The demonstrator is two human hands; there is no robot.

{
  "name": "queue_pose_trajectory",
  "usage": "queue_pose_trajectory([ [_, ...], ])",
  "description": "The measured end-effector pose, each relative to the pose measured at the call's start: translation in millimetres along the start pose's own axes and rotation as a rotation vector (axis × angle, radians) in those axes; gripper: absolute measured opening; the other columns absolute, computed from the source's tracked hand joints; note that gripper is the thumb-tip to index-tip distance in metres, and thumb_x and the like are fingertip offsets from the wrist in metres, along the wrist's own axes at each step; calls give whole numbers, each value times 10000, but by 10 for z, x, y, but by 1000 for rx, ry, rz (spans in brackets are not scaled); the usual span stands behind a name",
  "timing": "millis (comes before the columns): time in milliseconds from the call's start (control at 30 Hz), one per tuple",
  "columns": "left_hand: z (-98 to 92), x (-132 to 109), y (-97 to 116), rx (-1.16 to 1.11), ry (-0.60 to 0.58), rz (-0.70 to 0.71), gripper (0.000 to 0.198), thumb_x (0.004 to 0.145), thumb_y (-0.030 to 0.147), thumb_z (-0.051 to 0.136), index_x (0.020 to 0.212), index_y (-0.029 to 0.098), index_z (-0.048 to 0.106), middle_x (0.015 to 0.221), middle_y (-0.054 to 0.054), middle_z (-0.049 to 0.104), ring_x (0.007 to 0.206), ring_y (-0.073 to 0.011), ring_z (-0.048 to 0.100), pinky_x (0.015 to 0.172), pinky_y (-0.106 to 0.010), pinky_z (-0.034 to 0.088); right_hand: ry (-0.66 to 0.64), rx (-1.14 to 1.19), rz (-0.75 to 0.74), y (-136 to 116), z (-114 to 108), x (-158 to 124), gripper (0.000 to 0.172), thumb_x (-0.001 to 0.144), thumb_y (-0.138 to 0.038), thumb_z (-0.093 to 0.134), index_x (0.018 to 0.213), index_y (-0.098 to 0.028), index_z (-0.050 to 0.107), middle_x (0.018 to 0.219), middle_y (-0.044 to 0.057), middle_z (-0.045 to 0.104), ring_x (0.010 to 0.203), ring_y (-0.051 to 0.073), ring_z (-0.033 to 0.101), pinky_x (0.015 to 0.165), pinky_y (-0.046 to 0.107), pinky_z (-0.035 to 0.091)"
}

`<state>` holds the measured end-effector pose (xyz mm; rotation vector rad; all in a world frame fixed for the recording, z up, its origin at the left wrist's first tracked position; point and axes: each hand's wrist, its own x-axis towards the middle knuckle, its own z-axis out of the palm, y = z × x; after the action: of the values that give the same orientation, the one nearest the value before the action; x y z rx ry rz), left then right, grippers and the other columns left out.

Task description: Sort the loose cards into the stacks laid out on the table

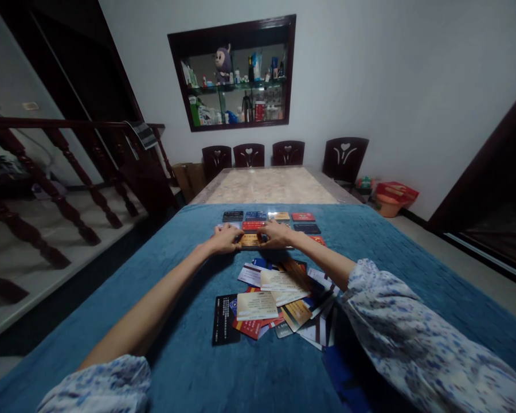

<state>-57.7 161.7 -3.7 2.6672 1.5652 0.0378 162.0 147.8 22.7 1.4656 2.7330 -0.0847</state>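
Both my arms reach forward over a blue cloth (155,298). My left hand (225,238) and my right hand (277,234) have their fingers curled down onto a tan card (250,240) lying flat between them. Beyond the hands, several cards lie in tidy rows, among them a dark card (233,216), a blue card (256,215) and a red card (303,217). Nearer to me a loose heap of overlapping cards (275,304) spreads on the cloth, with a black card (225,319) at its left edge.
Past the cloth, the marble table top (269,186) runs to several dark chairs (345,156) by the wall. A wall niche (236,74) holds bottles and a plush toy. A wooden stair railing (69,172) stands left, a red bag (394,194) on the floor right.
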Motion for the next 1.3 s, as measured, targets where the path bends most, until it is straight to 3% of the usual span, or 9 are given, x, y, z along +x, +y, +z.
queue_pose_trajectory([
  [133,-46,-13,45,30,-81,-42,449,816,304,628,1257,224,599,1260,-108,621,1231,-341,395,964,-483,321,-35,1,6,12,18,49,379,838,-497,640,1120,-253,712,1267,120,631,1236,353,506,888,388,486],
  [467,-57,-21,60,45,-104,-52,451,832,305,599,1274,219,585,1305,-113,582,1263,-340,385,978,-489,314,-90,-38,-30,24,-7,112,358,817,-406,660,1106,-205,719,1240,122,668,1211,351,528,890,391,489],
  [933,-76,-46,99,92,-99,-40,416,840,282,586,1252,224,585,1301,-125,579,1284,-340,380,1000,-532,315,-81,-45,-61,61,15,170,345,802,-400,678,1073,-193,733,1188,112,694,1170,308,554,874,312,470],
  [1300,-53,-103,73,44,0,1,571,802,251,620,1362,247,507,1313,-129,570,1318,-371,346,1003,-553,313,-15,-92,-78,54,-42,52,418,798,-435,692,1135,-187,690,1276,144,634,1206,332,529,876,348,472],
])
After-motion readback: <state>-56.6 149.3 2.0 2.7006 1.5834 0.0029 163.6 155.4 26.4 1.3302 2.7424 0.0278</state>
